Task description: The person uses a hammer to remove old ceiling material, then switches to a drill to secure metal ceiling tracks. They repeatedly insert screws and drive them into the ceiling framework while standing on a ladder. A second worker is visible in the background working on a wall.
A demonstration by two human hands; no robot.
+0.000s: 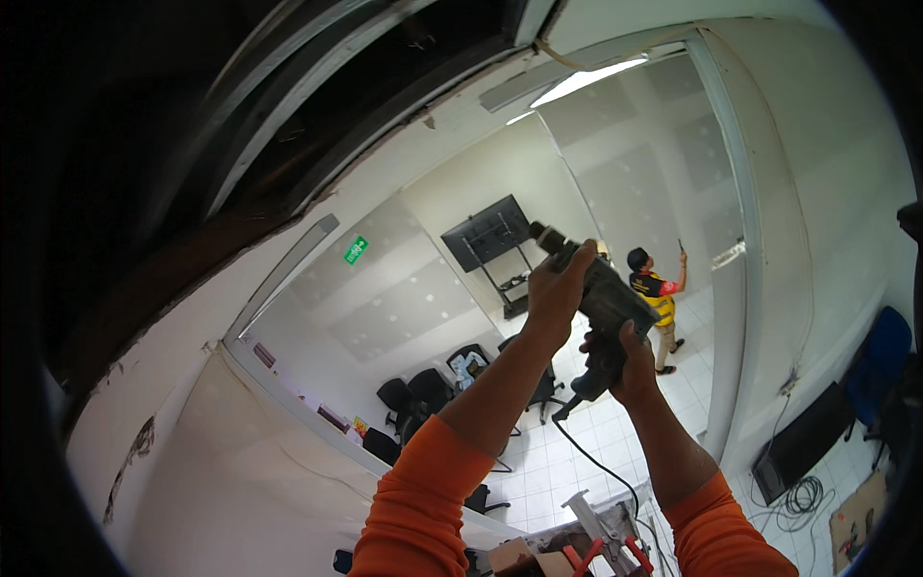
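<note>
A dark corded power drill (618,300) is raised in front of me, its chuck end tilted up and to the left. My left hand (560,293) is closed around the front of its body, just behind the chuck. My right hand (635,367) grips the rear handle, its thumb showing along the side. From the base of the handle a black cord (603,464) hangs toward the lower edge. No bit can be made out at the chuck. Both my forearms wear orange sleeves.
Above left is a dark ceiling opening with metal framing (279,111). A metal-framed wall opening leads to a room with a person (661,303) in a yellow vest, a screen on a stand (487,233) and black chairs (430,387). Red-handled tools (584,558) lie below me.
</note>
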